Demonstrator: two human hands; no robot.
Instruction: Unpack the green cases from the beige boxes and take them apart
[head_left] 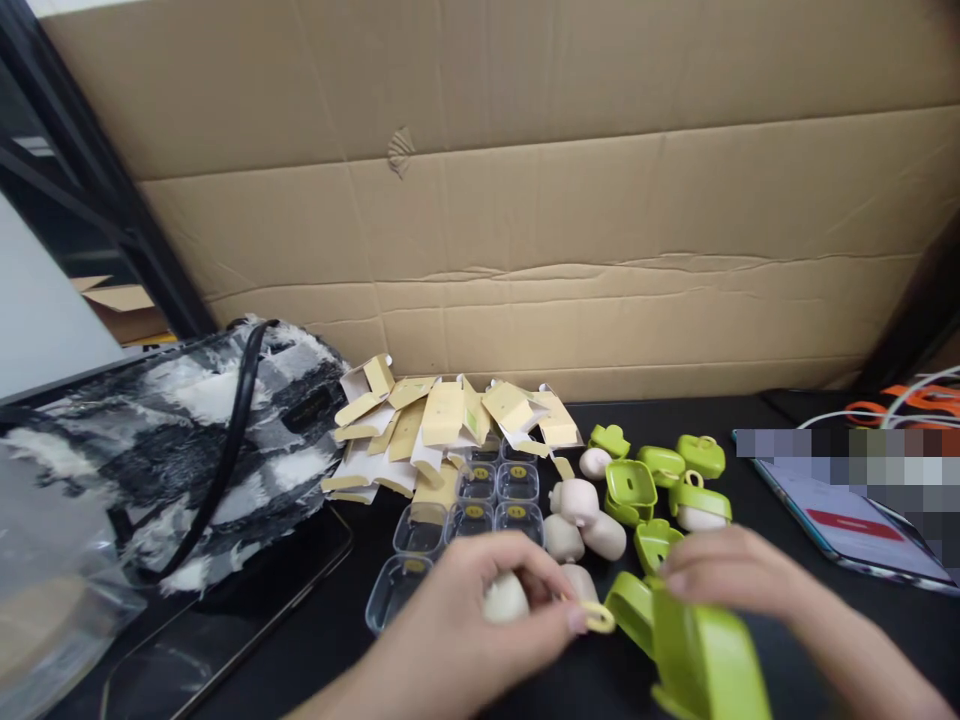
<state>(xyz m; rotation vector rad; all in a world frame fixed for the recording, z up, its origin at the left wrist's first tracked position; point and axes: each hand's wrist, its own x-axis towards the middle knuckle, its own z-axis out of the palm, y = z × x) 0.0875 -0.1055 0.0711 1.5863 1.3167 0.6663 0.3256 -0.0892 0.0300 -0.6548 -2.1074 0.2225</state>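
My left hand is closed around a cream-white rounded piece, with a small pale yellow loop pinched between thumb and fingertips. Under my right hand, the fingers grip a lime-green plastic case. It stands tilted at the front of the black table, and part of it is under my fingers. Just beyond the hands lie several pale rounded pieces. Several more green cases are scattered behind them; one case has a pale piece in it and a loop on top.
Clear plastic boxes with yellow stickers stand in rows. Behind them is a pile of opened small cartons. A shaggy black-and-white bag and a dark tablet-like slab are left, a phone right. Cardboard walls the back.
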